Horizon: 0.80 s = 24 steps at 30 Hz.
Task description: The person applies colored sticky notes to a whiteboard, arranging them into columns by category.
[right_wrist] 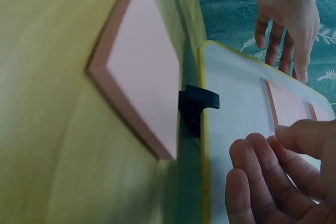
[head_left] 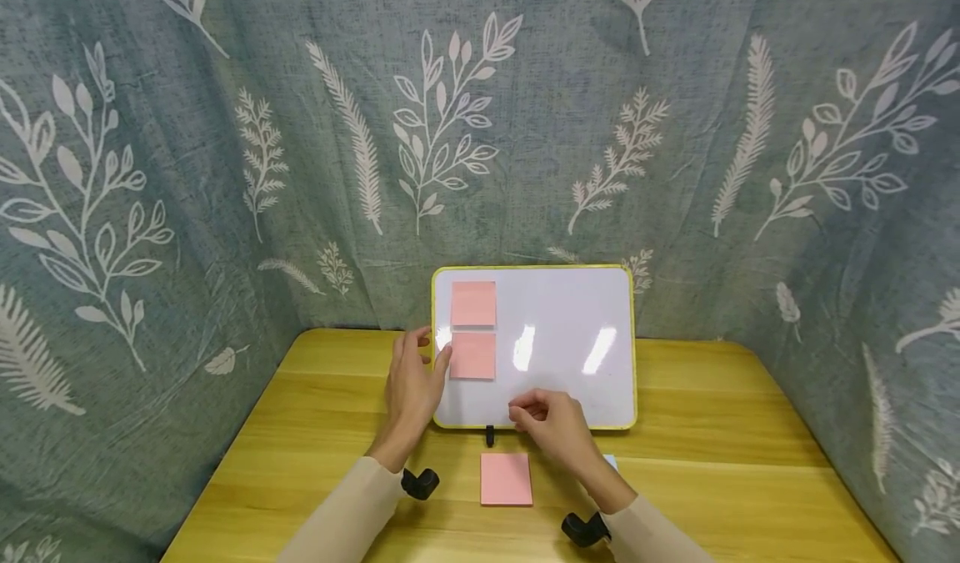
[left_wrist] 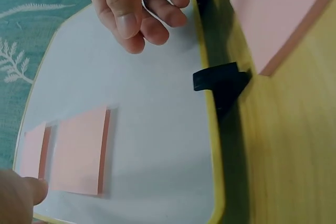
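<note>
A whiteboard [head_left: 562, 329] with a yellow rim leans upright at the back of the table. Two pink sticky notes, an upper note [head_left: 473, 304] and a lower note [head_left: 472, 356], sit one above the other on its left side. My left hand [head_left: 412, 384] holds the board's left edge, its thumb in front and its fingertips partly hidden behind the rim. Low in front of the board, my right hand [head_left: 555, 424] hovers with loosely curled fingers and nothing between them. A thick pink sticky-note pad [head_left: 506, 480] lies on the table below the board.
Black stand feet [left_wrist: 220, 82] grip the board's lower rim. Partly hidden by my right forearm is a light-blue item [head_left: 611, 461]. A leaf-patterned curtain [head_left: 525, 129] hangs behind and beside the wooden table [head_left: 705, 429]. Each wrist wears a black camera mount [head_left: 585, 530].
</note>
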Tool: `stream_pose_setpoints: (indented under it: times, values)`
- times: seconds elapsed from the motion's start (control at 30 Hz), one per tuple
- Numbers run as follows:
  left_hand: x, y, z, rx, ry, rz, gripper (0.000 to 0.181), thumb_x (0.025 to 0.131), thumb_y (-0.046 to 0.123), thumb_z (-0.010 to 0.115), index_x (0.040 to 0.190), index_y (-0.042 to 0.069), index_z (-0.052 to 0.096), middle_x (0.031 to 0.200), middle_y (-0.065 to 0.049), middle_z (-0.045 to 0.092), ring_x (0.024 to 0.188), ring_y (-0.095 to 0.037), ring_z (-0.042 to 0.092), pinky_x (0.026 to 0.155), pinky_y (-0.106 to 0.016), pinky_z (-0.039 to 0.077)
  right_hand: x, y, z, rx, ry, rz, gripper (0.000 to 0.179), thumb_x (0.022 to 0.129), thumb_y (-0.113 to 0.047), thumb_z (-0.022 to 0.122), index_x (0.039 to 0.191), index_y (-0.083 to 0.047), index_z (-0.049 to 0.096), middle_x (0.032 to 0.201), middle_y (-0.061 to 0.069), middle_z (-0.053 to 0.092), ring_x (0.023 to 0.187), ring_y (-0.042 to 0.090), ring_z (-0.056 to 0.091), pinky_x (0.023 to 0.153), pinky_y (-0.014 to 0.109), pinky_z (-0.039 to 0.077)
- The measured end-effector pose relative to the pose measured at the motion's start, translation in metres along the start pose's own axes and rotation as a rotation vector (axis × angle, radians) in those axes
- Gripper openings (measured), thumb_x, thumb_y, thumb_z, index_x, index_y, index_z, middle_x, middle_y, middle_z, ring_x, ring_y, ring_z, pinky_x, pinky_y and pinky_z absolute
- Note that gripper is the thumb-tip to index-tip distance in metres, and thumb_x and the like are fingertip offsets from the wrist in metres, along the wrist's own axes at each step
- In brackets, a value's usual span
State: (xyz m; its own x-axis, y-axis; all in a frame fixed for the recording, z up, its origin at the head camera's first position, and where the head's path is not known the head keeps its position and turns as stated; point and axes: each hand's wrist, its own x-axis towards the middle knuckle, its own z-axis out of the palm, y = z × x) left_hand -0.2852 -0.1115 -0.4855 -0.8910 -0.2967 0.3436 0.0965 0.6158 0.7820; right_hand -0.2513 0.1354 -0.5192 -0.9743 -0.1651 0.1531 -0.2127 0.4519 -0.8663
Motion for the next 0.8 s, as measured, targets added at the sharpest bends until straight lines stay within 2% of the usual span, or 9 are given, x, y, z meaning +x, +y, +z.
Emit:
stream_pose_setpoints:
  times: [0.17, 0.27, 0.47, 0.57, 0.7, 0.8]
  values:
    - [-0.009, 0.001, -0.004, 0.009, -0.031, 0.032, 0.058, 0.111, 0.038, 0.083, 0.16, 0.014, 0.065, 0.144, -0.014, 0.067, 0.116, -0.033, 0.075, 0.086, -0.049, 0.063, -0.008, 0.002, -0.005, -0.108, -0.024, -0.029, 0.008, 0.109, -0.016, 0.084, 0.113, -0.012, 0.089, 0.101, -0.001, 0.087, 0.091, 0.012, 0.08, 0.083, 0.022, 0.063]
    - [-0.016, 0.002, -0.005, 0.011, -0.049, 0.047, 0.06, 0.11, 0.038, 0.084, 0.161, 0.015, 0.064, 0.145, -0.015, 0.067, 0.117, -0.033, 0.075, 0.085, -0.048, 0.062, -0.012, 0.005, -0.008, -0.136, -0.043, -0.043, 0.007, 0.109, -0.016, 0.084, 0.113, -0.012, 0.088, 0.103, -0.005, 0.087, 0.093, 0.008, 0.079, 0.085, 0.023, 0.064]
    - [-0.033, -0.003, -0.006, 0.018, -0.078, 0.078, 0.058, 0.109, 0.034, 0.085, 0.161, 0.016, 0.065, 0.145, -0.016, 0.068, 0.117, -0.036, 0.077, 0.079, -0.044, 0.06, -0.019, 0.013, -0.01, -0.183, -0.113, -0.123, 0.008, 0.108, -0.014, 0.084, 0.115, -0.011, 0.087, 0.106, -0.004, 0.088, 0.095, 0.01, 0.081, 0.085, 0.024, 0.065]
    - [-0.042, -0.006, -0.007, 0.024, -0.102, 0.093, 0.057, 0.109, 0.032, 0.085, 0.16, 0.015, 0.065, 0.145, -0.016, 0.069, 0.117, -0.035, 0.077, 0.08, -0.044, 0.061, -0.024, 0.015, -0.011, -0.207, -0.156, -0.183, 0.01, 0.108, -0.014, 0.084, 0.117, -0.01, 0.086, 0.111, -0.001, 0.087, 0.101, 0.015, 0.083, 0.088, 0.028, 0.068]
    - [-0.051, -0.009, -0.009, 0.04, -0.144, 0.113, 0.054, 0.109, 0.031, 0.085, 0.158, 0.016, 0.068, 0.143, -0.013, 0.071, 0.118, -0.032, 0.077, 0.081, -0.044, 0.061, -0.03, 0.017, -0.011, -0.308, -0.186, -0.289, 0.013, 0.107, -0.018, 0.087, 0.118, -0.012, 0.086, 0.116, 0.0, 0.086, 0.11, 0.021, 0.083, 0.096, 0.037, 0.069]
    - [-0.058, -0.009, -0.012, 0.056, -0.185, 0.144, 0.048, 0.108, 0.03, 0.086, 0.152, 0.016, 0.072, 0.138, -0.009, 0.073, 0.116, -0.03, 0.077, 0.082, -0.041, 0.061, -0.034, 0.017, -0.011, -0.388, -0.19, -0.386, 0.012, 0.105, -0.02, 0.089, 0.115, -0.013, 0.087, 0.113, -0.001, 0.085, 0.108, 0.022, 0.081, 0.096, 0.041, 0.067]
